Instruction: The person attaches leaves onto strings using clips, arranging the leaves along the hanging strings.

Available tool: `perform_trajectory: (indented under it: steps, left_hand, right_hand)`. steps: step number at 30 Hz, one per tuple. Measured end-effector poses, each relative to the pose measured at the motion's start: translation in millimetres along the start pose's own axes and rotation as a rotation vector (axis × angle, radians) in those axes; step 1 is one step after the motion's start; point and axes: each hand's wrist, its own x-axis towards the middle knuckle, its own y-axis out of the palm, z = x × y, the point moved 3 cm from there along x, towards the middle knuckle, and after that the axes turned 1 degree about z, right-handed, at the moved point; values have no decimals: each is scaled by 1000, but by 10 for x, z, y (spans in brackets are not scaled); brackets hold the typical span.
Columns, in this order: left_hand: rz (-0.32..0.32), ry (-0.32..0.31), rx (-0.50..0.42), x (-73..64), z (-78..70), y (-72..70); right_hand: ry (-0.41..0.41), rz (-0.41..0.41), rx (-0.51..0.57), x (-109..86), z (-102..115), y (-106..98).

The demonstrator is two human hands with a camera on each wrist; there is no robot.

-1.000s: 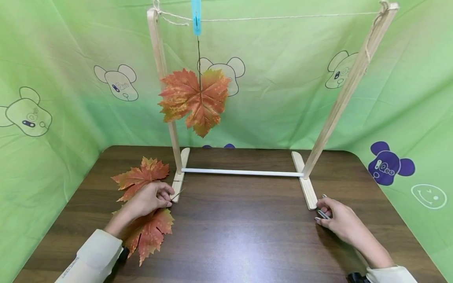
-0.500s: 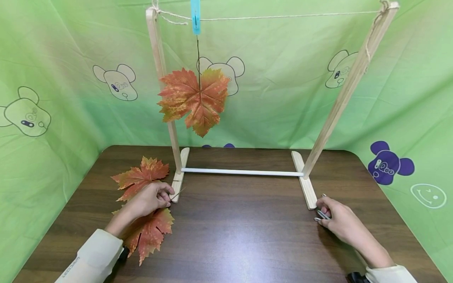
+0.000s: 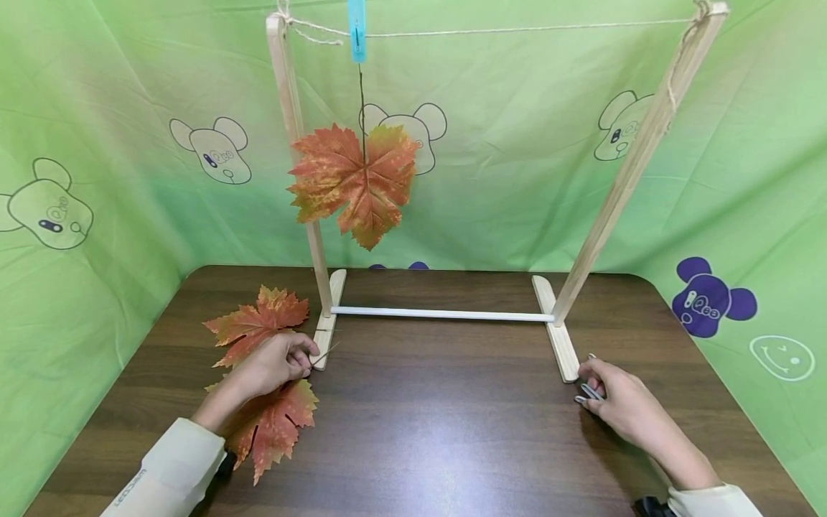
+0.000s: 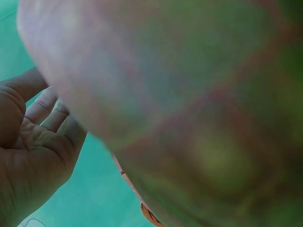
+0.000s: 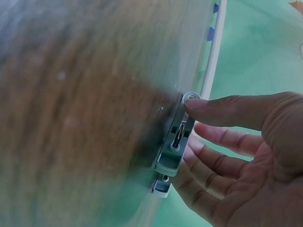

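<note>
My left hand (image 3: 274, 362) pinches the thin stem of an orange-red artificial maple leaf (image 3: 278, 424); the forearm hides part of the leaf. A second maple leaf (image 3: 258, 323) lies just beyond that hand. In the left wrist view, a blurred leaf (image 4: 189, 118) fills much of the picture and covers the fingertips. My right hand (image 3: 617, 402) holds a grey clothespin (image 5: 175, 142) between thumb and fingers, low at the table's right side. Another grey clothespin (image 5: 162, 186) shows just under it in the right wrist view.
A wooden frame (image 3: 607, 215) stands on the table (image 3: 439, 431), its feet joined by a white rod (image 3: 446, 315). Along its top runs a string (image 3: 517, 30), where a blue clothespin (image 3: 357, 32) holds up a maple leaf (image 3: 355, 187). Green printed cloth (image 3: 491, 179) surrounds the table.
</note>
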Motion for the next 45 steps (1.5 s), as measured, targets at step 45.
perform_trajectory:
  steps: [45]
  left_hand:
    - [-2,26,125,-64,-431,-125]
  right_hand:
    - [-67,-58,-52,83,190,-189]
